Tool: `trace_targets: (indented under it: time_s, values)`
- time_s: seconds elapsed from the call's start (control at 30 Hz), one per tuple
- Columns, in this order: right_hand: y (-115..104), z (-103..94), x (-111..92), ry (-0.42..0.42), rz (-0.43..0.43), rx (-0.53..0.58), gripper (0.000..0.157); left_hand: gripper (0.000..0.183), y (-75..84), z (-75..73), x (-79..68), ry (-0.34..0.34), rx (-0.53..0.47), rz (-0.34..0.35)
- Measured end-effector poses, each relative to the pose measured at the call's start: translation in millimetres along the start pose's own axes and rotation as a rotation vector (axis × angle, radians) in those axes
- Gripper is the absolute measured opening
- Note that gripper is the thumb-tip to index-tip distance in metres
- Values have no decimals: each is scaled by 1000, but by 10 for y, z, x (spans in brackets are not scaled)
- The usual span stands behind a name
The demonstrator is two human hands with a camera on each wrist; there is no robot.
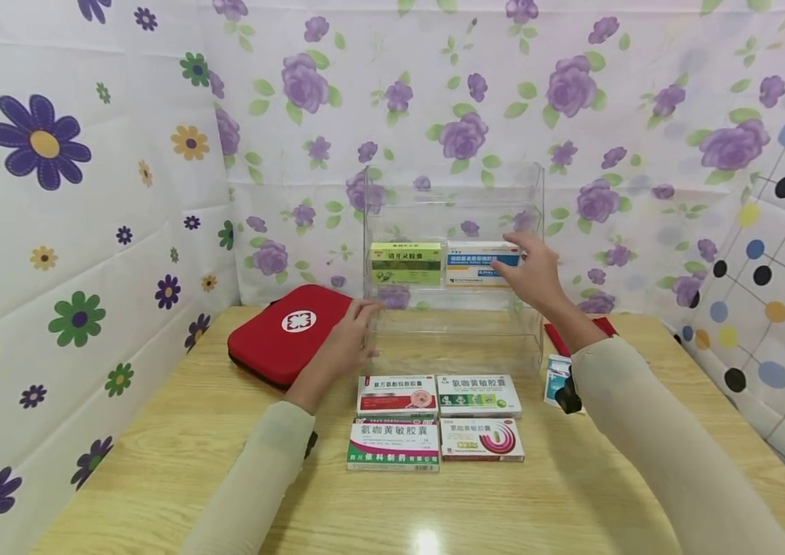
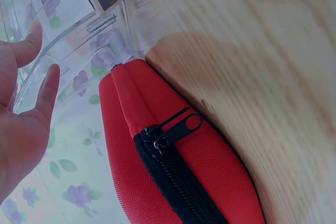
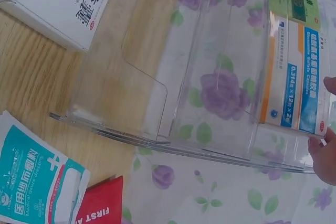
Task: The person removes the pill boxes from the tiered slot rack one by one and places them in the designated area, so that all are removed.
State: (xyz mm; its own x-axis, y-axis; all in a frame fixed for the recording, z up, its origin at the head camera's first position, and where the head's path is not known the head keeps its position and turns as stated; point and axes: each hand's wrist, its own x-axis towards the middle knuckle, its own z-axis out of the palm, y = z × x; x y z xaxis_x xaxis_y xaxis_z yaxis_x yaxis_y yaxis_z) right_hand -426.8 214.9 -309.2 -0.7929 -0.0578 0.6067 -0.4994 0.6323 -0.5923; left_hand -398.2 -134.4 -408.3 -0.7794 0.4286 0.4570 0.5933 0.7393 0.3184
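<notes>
A clear acrylic rack (image 1: 454, 343) stands on the table. On its middle tier a green medicine box (image 1: 406, 264) sits beside a blue-and-white medicine box (image 1: 478, 266). My right hand (image 1: 538, 270) pinches the right end of the blue-and-white box, its fingertips (image 3: 321, 148) at that edge in the right wrist view. My left hand (image 1: 345, 339) is at the rack's lower left side, fingers extended and holding nothing; whether it touches the rack I cannot tell. In front of the rack, several medicine boxes lie flat, among them a green-and-pink one (image 1: 392, 445) and a white-and-green one (image 1: 478, 395).
A red zippered first-aid case (image 1: 274, 347) lies left of the rack, close to my left forearm. To the right are a gauze dressing packet (image 3: 37, 177) and a red packet (image 3: 102, 203). Floral cloth (image 1: 295, 139) hangs behind the rack.
</notes>
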Motion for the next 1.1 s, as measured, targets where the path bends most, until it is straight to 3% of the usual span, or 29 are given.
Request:
trace_targets:
  time_s: [0.43,0.8,1.1]
  values:
    - [100,44,89,-1,3,-52,39,89,-3,-16,-1,5,1,-27]
    - [136,39,107,9,44,-86,37,89,27,-9,15,-26,7,-46]
    - [171,-14,76,26,46,-41,31,89,37,-6,15,-41,4,-50]
